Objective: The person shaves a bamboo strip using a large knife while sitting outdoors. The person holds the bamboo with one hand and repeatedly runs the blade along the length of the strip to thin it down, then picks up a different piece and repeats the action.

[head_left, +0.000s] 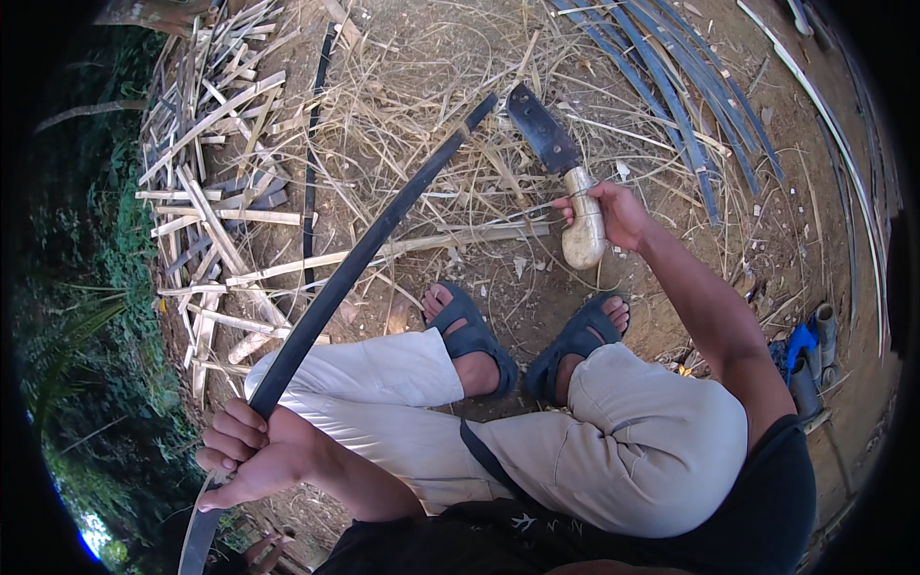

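Note:
My left hand [251, 446] is closed around a long dark bamboo strip [355, 259]. The strip slants up and away to the right, and its lower end passes below my hand. With my right hand [618, 216] I grip the pale wooden handle of a machete [546, 132]. Its short, broad dark blade has several holes and points away from me, tilted left. The far tip of the strip lies close to the blade's end, with a small gap between them.
Pale split sticks [216, 220] are heaped at the left, beside green plants [86, 316]. Thin shavings [412, 125] cover the ground ahead. More dark strips [671, 86] lie at the far right. Bamboo tubes [824, 331] and a blue item [801, 343] are at the right.

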A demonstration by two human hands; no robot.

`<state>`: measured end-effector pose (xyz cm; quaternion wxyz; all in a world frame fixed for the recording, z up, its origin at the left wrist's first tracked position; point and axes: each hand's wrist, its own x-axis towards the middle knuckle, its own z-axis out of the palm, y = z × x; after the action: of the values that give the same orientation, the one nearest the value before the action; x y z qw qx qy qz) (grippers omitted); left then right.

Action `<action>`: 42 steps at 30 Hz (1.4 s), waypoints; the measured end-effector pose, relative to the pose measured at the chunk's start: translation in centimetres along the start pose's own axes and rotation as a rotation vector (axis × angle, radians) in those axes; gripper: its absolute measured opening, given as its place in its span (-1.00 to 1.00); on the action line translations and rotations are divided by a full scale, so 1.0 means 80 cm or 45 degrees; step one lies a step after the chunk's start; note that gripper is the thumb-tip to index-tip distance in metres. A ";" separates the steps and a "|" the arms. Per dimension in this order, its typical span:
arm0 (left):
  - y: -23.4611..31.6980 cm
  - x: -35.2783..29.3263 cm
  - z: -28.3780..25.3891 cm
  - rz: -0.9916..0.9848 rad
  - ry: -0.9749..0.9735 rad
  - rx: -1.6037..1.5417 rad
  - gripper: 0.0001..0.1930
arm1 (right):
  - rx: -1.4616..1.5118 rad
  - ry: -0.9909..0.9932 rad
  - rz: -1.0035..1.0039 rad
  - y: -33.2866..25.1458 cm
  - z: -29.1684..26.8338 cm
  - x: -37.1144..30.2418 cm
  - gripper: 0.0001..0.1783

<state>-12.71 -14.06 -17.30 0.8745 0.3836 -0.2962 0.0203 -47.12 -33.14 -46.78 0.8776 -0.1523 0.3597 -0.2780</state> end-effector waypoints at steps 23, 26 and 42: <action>-0.008 0.010 -0.006 0.009 0.035 0.000 -0.40 | -0.452 0.237 0.300 0.008 0.007 0.046 -0.59; -0.009 0.010 -0.004 0.003 0.021 -0.002 -0.40 | -0.344 0.238 0.184 0.015 0.006 0.048 -0.54; -0.013 0.008 -0.004 -0.079 0.140 0.007 -0.41 | -1.925 -0.066 -0.921 0.023 0.206 -0.069 -0.49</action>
<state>-11.75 -14.69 -17.84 0.8886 0.3931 -0.2356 0.0150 -37.88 -27.26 -33.16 0.4035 -0.8120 0.3579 -0.2228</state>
